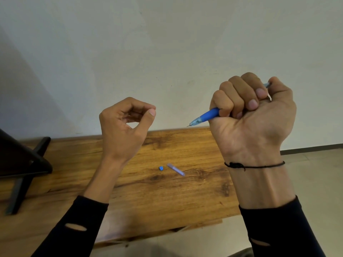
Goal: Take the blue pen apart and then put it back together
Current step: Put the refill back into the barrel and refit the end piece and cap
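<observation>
My right hand [252,110] is raised above the table in a fist around the blue pen [206,116]. The pen's blue grip and clear tip stick out to the left, with the fine point aimed toward my left hand; its rear end shows past my thumb. My left hand [126,127] is held up to the left, fingers curled with thumb and forefinger nearly meeting, nothing visible in it. On the wooden table [167,197] below lie a small blue end piece [161,168] and a pale translucent cap [176,169], side by side.
A black stand with angled legs [24,164] sits on the table's left end. A plain light wall rises behind the table. The table's right edge drops off to a pale floor [319,182]. A thin black cord circles my right wrist.
</observation>
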A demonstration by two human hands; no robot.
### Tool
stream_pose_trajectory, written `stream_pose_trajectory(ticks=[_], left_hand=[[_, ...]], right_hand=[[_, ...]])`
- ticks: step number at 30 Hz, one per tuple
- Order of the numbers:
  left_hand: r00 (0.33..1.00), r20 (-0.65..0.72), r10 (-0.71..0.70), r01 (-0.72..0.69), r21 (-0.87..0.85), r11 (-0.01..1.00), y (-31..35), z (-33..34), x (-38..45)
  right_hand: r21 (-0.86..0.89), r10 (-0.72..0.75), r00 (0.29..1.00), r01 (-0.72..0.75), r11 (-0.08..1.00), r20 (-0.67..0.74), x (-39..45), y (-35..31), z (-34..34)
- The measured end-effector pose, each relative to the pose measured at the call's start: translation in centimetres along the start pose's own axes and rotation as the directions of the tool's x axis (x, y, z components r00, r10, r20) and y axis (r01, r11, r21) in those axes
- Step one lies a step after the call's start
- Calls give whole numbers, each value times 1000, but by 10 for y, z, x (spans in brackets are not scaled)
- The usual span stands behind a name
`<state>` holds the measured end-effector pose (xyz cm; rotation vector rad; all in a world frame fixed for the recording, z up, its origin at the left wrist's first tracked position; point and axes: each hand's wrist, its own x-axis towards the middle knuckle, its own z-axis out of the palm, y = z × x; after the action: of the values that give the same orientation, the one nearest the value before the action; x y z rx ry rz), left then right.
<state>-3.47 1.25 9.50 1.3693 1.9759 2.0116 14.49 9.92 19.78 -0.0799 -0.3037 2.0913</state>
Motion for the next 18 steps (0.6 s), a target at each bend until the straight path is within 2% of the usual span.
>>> stream_pose_trajectory(ticks=[18], left_hand=[[997, 77, 7, -3, -52, 999, 0, 2, -2]], right_hand=[[18, -10, 999, 11, 1000, -53, 4, 1, -9]])
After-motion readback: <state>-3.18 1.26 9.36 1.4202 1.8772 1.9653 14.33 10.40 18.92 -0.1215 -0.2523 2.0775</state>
